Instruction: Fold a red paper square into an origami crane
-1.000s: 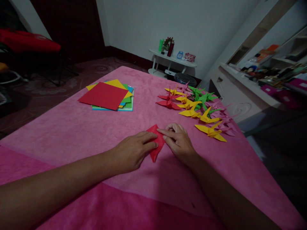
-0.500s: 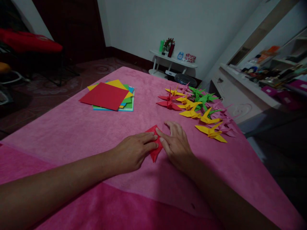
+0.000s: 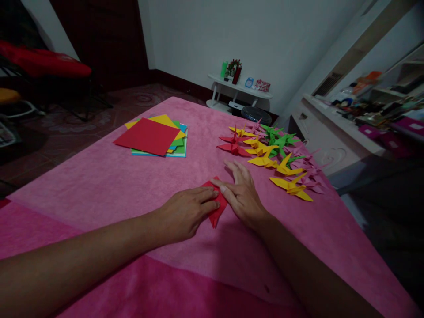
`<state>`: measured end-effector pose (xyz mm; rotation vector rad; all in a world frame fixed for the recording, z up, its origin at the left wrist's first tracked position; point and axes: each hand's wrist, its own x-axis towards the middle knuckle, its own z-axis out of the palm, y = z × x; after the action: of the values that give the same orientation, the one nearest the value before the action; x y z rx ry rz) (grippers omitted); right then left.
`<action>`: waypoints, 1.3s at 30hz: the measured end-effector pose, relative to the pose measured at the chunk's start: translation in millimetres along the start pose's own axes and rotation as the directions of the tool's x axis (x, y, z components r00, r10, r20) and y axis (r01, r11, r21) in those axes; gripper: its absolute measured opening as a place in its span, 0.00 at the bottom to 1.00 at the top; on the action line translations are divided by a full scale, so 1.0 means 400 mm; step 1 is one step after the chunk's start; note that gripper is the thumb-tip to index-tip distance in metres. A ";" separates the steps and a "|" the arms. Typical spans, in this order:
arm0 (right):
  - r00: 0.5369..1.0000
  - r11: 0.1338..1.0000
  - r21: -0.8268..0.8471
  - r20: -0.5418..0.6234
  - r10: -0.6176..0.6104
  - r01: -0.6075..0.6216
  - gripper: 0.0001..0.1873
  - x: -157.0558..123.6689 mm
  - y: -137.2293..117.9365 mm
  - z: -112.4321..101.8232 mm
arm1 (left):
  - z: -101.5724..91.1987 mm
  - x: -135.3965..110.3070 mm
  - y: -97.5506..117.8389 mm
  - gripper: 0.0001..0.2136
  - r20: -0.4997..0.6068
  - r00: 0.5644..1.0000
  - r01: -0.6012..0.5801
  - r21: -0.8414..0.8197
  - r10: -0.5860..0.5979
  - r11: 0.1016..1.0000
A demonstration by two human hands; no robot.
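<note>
A partly folded red paper point(image 3: 217, 211) lies on the pink cloth point(image 3: 109, 185) in front of me. My left hand point(image 3: 185, 212) lies flat on its left part, fingers stretched out and pressing down. My right hand point(image 3: 241, 192) rests flat on its right part, fingers spread, the thumb along the paper's upper edge. Most of the paper is hidden under both hands.
A stack of coloured square sheets point(image 3: 150, 137) with a red one on top lies at the far left. Several folded paper cranes point(image 3: 268, 157) in red, yellow, green and pink sit at the right. A white side table point(image 3: 240, 88) and a counter point(image 3: 334, 128) stand beyond.
My right hand has gone from a curled pinch to lying flat with spread fingers over the red paper. The left hand has stayed pressing on it.
</note>
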<state>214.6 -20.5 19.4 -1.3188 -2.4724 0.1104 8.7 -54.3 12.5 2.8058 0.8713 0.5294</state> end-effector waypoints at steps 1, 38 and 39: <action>1.000 1.000 -0.020 0.015 -0.019 0.019 0.18 -0.008 -0.006 -0.003 | 0.000 0.000 0.000 0.16 0.005 1.000 -0.006 -0.002 0.006 1.000; 0.887 0.857 0.231 0.105 0.449 -0.461 0.07 0.057 -0.003 0.016 | 0.016 -0.012 -0.012 0.19 -0.028 0.999 -0.033 0.022 0.034 0.999; 0.893 0.861 0.236 0.111 0.436 -0.450 0.04 0.069 0.000 0.017 | 0.016 -0.012 -0.014 0.19 -0.033 0.999 -0.021 0.017 0.022 1.000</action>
<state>198.3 2.7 20.0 -1.7546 -2.0553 0.5640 4.5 -52.6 3.8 2.8326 0.8567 0.5764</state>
